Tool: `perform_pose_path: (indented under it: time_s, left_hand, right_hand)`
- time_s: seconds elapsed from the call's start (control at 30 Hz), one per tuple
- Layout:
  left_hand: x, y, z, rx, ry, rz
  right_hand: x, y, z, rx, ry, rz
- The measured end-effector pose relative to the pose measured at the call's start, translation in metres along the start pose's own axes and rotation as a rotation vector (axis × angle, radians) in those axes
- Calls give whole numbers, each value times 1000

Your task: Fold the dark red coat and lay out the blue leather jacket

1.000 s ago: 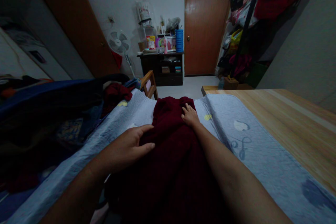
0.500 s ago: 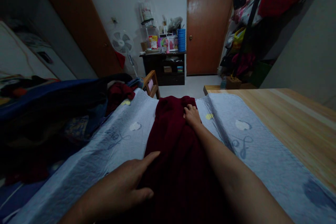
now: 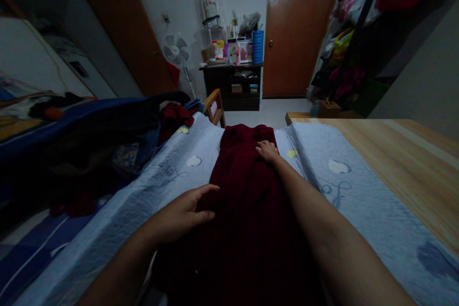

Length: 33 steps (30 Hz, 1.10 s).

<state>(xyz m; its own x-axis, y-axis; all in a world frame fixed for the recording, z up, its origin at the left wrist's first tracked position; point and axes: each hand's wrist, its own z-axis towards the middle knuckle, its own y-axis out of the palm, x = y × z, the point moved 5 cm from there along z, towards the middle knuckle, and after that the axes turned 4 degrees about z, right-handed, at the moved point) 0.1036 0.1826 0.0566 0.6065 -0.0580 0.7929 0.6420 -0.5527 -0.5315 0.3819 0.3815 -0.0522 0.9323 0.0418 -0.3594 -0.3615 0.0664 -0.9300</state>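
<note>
A dark red garment (image 3: 247, 186) lies lengthwise in front of me, its far end bunched into soft folds. I cannot tell what kind of garment it is, as its near part sinks into shadow. My right hand (image 3: 268, 151) rests on its far right part, fingers loosely bent over the cloth. At the left edge of the garment is my left hand (image 3: 188, 211), thumb and fingers apart with nothing between them. Whether it touches the cloth is hard to see. Under the garment spreads a light blue sheet (image 3: 172, 189) with hearts and lettering.
Dark clothes (image 3: 107, 138) are heaped along the left. A bare wooden board (image 3: 387, 146) borders the sheet on the right. Beyond the far edge stand a wooden chair (image 3: 217, 105), a fan (image 3: 177, 50) and a dark cabinet (image 3: 229, 100). Clothes hang on a rack (image 3: 358, 33) at the right.
My left hand has moved a little away from me along the garment's left edge, still spread. The right hand stays on the far right part. The camera view has shifted slightly.
</note>
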Motion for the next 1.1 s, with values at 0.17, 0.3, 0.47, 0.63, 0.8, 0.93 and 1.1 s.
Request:
perform_pose_path:
  time_s: [0.17,0.3,0.47,0.63,0.8,0.93,1.1]
  left_hand:
    - [-35,-9,-18,141,-68,-45]
    - [-41,-27,-47,542,-64,295]
    - [-31,-8,-76,532,20,315]
    - [-32,23,-83,279,147,253]
    - [-48,35,-78,226,141,260]
    - [-57,36,-75,250,124,258]
    - [-65,36,-72,292,131,258]
  right_hand:
    - [0,9,-3,-10,-47,-9]
    - [-4,14,-7,12,-59,-49]
    - [-3,16,-6,7,-64,-78]
    - [0,18,-3,11,-63,-98]
    - [3,20,0,12,-71,-110]
    - [4,20,0,15,-69,-109]
    - [4,20,-1,17,-68,-103]
